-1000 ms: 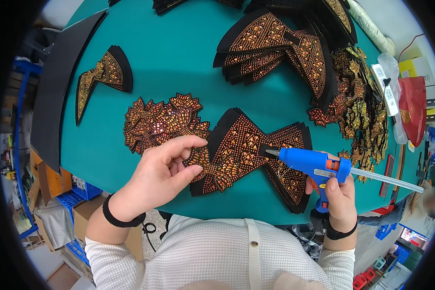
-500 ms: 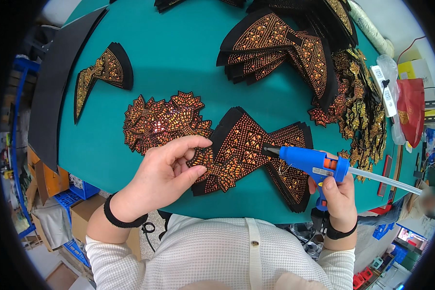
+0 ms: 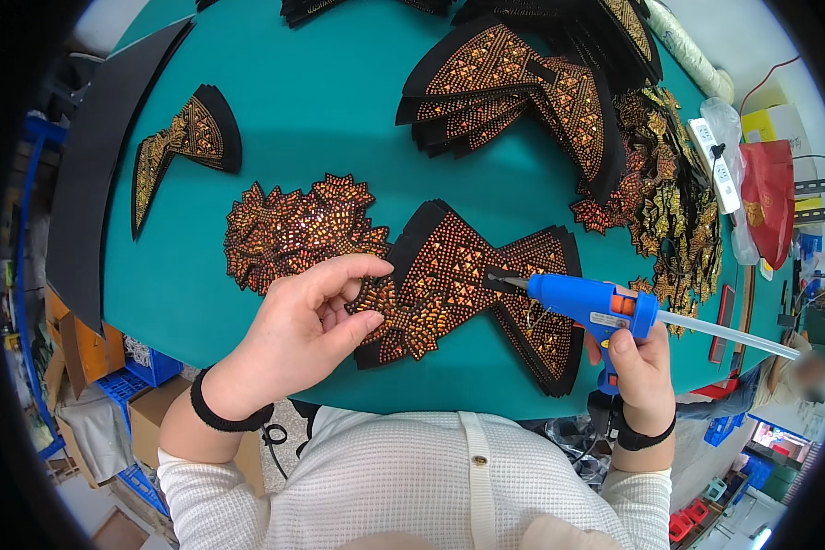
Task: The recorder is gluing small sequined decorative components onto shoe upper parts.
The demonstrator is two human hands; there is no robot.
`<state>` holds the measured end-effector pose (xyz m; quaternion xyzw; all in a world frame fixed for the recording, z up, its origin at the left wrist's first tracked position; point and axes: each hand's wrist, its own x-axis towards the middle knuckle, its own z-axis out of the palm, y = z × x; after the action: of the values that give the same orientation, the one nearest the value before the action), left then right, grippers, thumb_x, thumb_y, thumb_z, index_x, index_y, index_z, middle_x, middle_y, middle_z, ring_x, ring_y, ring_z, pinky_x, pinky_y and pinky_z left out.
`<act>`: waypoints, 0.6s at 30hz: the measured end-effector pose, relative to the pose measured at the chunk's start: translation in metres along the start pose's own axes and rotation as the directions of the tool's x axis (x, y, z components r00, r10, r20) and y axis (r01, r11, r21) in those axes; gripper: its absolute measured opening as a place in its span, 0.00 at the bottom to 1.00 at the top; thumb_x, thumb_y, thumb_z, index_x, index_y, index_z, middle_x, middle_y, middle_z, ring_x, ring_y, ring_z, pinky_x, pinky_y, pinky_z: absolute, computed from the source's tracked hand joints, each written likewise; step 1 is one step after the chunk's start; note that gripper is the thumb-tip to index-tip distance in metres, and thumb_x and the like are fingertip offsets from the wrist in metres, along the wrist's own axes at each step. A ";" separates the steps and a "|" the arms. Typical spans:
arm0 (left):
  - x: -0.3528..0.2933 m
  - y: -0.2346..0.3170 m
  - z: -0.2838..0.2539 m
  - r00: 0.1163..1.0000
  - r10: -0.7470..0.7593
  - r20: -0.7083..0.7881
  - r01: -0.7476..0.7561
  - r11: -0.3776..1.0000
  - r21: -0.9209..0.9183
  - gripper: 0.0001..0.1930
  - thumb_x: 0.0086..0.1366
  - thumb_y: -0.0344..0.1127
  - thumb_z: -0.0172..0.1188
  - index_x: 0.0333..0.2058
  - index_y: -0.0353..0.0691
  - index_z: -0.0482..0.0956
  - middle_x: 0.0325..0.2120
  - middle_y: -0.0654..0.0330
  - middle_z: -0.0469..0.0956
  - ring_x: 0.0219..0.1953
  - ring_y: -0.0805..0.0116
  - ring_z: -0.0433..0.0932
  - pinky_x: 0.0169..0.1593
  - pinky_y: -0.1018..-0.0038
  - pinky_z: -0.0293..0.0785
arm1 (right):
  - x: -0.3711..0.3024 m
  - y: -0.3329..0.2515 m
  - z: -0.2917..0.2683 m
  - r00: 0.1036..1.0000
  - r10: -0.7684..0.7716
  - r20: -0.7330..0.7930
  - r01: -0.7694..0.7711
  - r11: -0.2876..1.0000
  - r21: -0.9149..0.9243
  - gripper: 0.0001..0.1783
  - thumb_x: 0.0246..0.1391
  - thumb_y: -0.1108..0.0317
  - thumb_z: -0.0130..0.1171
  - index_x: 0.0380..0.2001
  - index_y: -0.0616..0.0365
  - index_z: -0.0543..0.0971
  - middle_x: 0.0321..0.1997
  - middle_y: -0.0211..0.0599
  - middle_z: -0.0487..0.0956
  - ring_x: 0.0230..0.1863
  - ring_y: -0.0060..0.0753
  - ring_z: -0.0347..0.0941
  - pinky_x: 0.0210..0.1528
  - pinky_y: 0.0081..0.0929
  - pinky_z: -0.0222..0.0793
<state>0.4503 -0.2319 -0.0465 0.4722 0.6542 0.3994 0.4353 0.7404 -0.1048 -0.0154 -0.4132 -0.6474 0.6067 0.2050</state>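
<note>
My right hand [image 3: 640,371] is closed round the handle of a blue hot glue gun [image 3: 577,301] with a long clear glue stick out of its back. Its nozzle reaches the dark middle of a black bow-shaped piece [image 3: 454,261] covered in copper studs, the top one of a stack. In my left hand [image 3: 307,321], between thumb and fingers, is a jagged-edged black appliqué [image 3: 408,321] set with orange-gold stones. It overlaps the lower left of the bow-shaped piece. Behind that hand lies a pile of similar jagged appliqués [image 3: 293,229].
A finished-looking bow [image 3: 183,142] lies at the left beside black sheets [image 3: 110,165]. Stacked bow pieces [image 3: 513,87] and a heap of gold appliqués [image 3: 674,202] occupy the far right. A white power strip [image 3: 713,165] and a red bag [image 3: 766,202] sit at the table's right edge.
The view has shifted slightly, moving most things a little left in the picture. The glue gun's nozzle now lies at the bow's dark middle; both hands keep their grips.
</note>
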 end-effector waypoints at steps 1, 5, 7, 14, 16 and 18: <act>0.000 0.000 0.000 1.000 0.002 0.000 -0.002 1.000 -0.002 0.20 0.52 0.21 0.61 0.45 0.39 0.73 0.20 0.70 0.63 0.20 0.85 0.61 0.24 0.86 0.62 | 0.000 -0.001 0.000 1.000 0.003 0.005 -0.003 1.000 0.000 0.36 0.50 0.44 0.57 0.49 0.66 0.69 0.37 0.37 0.76 0.23 0.21 0.67 0.25 0.18 0.61; -0.001 0.001 0.000 1.000 -0.017 0.003 0.017 0.999 -0.037 0.20 0.52 0.22 0.61 0.45 0.39 0.73 0.20 0.70 0.63 0.20 0.85 0.61 0.25 0.86 0.63 | -0.002 0.000 -0.002 1.000 0.001 0.003 -0.001 1.000 -0.027 0.36 0.50 0.44 0.57 0.50 0.66 0.69 0.37 0.37 0.76 0.23 0.21 0.67 0.25 0.18 0.61; -0.001 0.001 0.000 1.000 -0.016 0.005 0.016 0.999 -0.038 0.20 0.52 0.22 0.61 0.45 0.39 0.73 0.20 0.70 0.63 0.20 0.85 0.61 0.25 0.86 0.63 | -0.004 -0.002 -0.002 1.000 -0.004 0.008 0.004 1.000 -0.008 0.34 0.53 0.50 0.56 0.52 0.71 0.67 0.31 0.32 0.73 0.26 0.17 0.66 0.28 0.15 0.61; -0.003 0.001 0.001 0.999 -0.034 0.011 0.035 0.996 -0.083 0.20 0.52 0.22 0.61 0.45 0.39 0.73 0.22 0.70 0.63 0.21 0.84 0.62 0.27 0.86 0.64 | -0.005 -0.011 -0.003 0.997 -0.049 0.061 0.062 0.973 -0.224 0.30 0.52 0.55 0.59 0.51 0.68 0.68 0.37 0.37 0.77 0.31 0.24 0.68 0.34 0.23 0.65; -0.003 0.002 0.001 0.999 -0.029 0.015 0.030 0.996 -0.083 0.20 0.52 0.22 0.61 0.46 0.39 0.73 0.22 0.70 0.63 0.21 0.84 0.62 0.27 0.86 0.64 | 0.000 -0.024 -0.002 0.928 -0.267 0.259 0.369 0.738 -0.565 0.27 0.52 0.58 0.59 0.50 0.65 0.70 0.40 0.38 0.77 0.34 0.26 0.69 0.37 0.26 0.66; -0.004 0.002 0.001 1.000 -0.030 0.008 0.031 0.994 -0.103 0.20 0.52 0.22 0.61 0.46 0.39 0.73 0.22 0.71 0.63 0.22 0.85 0.62 0.27 0.86 0.64 | 0.002 -0.033 0.003 0.923 -0.270 0.274 0.383 0.712 -0.589 0.25 0.53 0.58 0.58 0.49 0.65 0.70 0.38 0.38 0.78 0.32 0.25 0.69 0.36 0.25 0.66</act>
<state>0.4527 -0.2348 -0.0445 0.4403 0.6384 0.4244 0.4674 0.7273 -0.1026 0.0145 -0.2840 -0.8905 0.3402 0.1032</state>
